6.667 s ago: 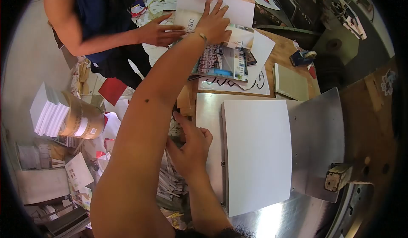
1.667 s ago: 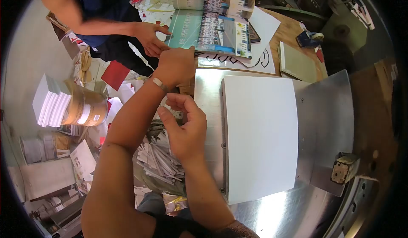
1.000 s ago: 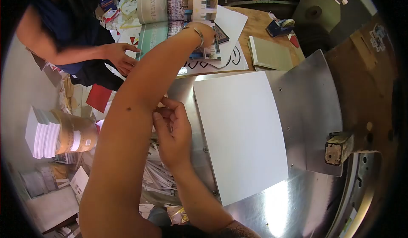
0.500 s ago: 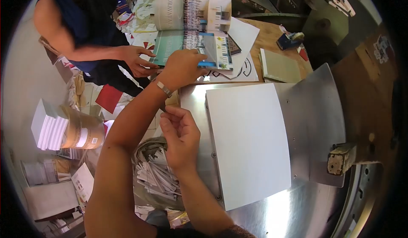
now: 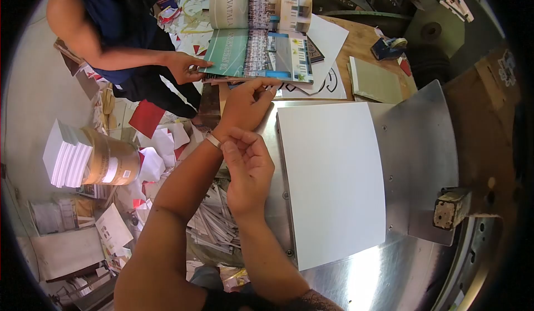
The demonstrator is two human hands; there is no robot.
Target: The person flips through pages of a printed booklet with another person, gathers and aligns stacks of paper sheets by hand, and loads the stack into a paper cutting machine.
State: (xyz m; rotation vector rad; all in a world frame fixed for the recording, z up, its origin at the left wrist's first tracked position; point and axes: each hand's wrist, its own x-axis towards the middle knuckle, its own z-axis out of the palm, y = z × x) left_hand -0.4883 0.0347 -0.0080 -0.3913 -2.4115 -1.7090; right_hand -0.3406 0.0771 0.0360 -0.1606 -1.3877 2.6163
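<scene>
My left hand (image 5: pixel 248 104), with a band at its wrist, is just below the near edge of an open photo book (image 5: pixel 261 55). Its fingers are loosely bent and apart; whether the fingertips touch the book I cannot tell. Close beside that wrist is my right hand (image 5: pixel 251 169), palm up, fingers half curled and thumb apart, with nothing seen in it. A co-worker's hand (image 5: pixel 186 68) grips the book's left edge. The book's spread shows a group photo and a building. A stack of white sheets (image 5: pixel 334 183) lies right of my hands on a metal table (image 5: pixel 414 161).
Paper strips (image 5: pixel 214 222) fill a bag below my forearms. On the wooden table are a tape dispenser (image 5: pixel 388 48) and a greenish pad (image 5: pixel 378 80). A wrapped paper stack (image 5: pixel 114 161) stands at left. A metal block (image 5: pixel 449 208) juts in at right.
My left hand has drawn back off the book's page to below its edge. The co-worker has moved the book slightly up and right. My right hand has shifted slightly up and right.
</scene>
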